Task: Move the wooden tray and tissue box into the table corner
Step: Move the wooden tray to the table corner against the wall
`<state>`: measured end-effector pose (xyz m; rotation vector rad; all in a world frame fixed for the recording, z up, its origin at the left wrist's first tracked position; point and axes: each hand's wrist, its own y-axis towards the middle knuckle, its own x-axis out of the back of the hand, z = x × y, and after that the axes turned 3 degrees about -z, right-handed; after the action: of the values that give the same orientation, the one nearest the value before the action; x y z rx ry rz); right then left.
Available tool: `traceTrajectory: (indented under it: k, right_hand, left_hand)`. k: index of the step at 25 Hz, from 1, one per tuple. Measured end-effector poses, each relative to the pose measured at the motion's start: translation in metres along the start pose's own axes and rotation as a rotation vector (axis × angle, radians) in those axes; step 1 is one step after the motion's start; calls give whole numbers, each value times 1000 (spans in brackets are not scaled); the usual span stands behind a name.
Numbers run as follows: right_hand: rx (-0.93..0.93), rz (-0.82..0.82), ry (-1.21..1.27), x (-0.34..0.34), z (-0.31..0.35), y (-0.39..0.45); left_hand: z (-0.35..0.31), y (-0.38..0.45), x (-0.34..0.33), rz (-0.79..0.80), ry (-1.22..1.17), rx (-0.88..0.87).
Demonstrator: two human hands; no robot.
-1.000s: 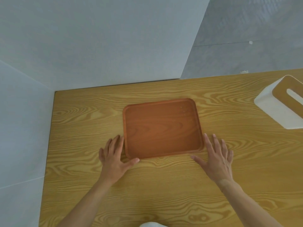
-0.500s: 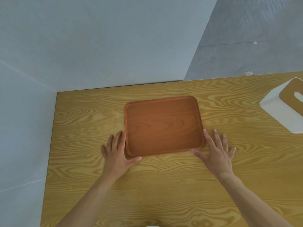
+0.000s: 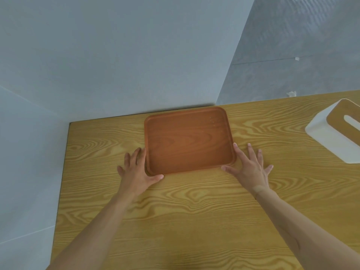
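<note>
Since the earlier frames the wooden tray (image 3: 188,140) has slid away from you, and its far edge now reaches the back edge of the desk (image 3: 175,221) by the wall; it is not yet in the left corner, a strip of bare desk remains on that side.

Your left hand (image 3: 136,170) lies flat and open at the near left corner of the tray, fingers along its left side and thumb along the near edge; your right hand (image 3: 251,168) is open too, spread on the desk, touching the near right corner; neither hand grips anything.

I judge the tray stiff and rather light, with a low raised rim; it should slide easily on the smooth top, so pushing on the rim is enough, and for lifting take the two short sides.

The tissue box (image 3: 335,137) stands well apart at your right, partly cut by the frame edge; it looks light and rigid, white with a wooden lid, and you can take it by its sides.
</note>
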<state>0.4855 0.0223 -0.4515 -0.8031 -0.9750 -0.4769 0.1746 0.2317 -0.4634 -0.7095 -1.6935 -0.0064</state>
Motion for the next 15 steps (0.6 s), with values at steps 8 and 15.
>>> traceTrajectory:
  k: [8, 15]
  right_hand:
    - [2, -3, 18, 5, 16, 16]
    - [5, -22, 17, 3, 18, 15]
  left_hand:
    - [-1, 17, 12, 18, 3, 18]
    - [2, 22, 14, 25, -11, 5]
